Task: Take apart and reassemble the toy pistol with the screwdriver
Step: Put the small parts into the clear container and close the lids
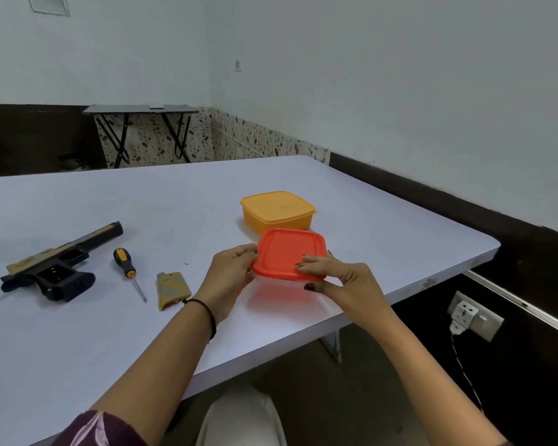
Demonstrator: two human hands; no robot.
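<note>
Surface under inspection: a white table (400, 226), with a rounded corner at the far right. Lying on it, left to right: the toy pistol (65, 255) on its side; the screwdriver (130, 272) just beside it, tip toward me; a detached tan grip panel (172, 289); a pale speck (186, 263) (too small to identify). Farther back sits a yellow lidded box (277, 212). I grip the red-lidded box (289, 254) with my left hand (231, 275) and right hand (332, 276); I cannot tell whether it touches the table.

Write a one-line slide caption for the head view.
Left hand and right hand grip a red-lidded container; toy pistol, screwdriver and a loose yellow panel lie on the table.
</note>
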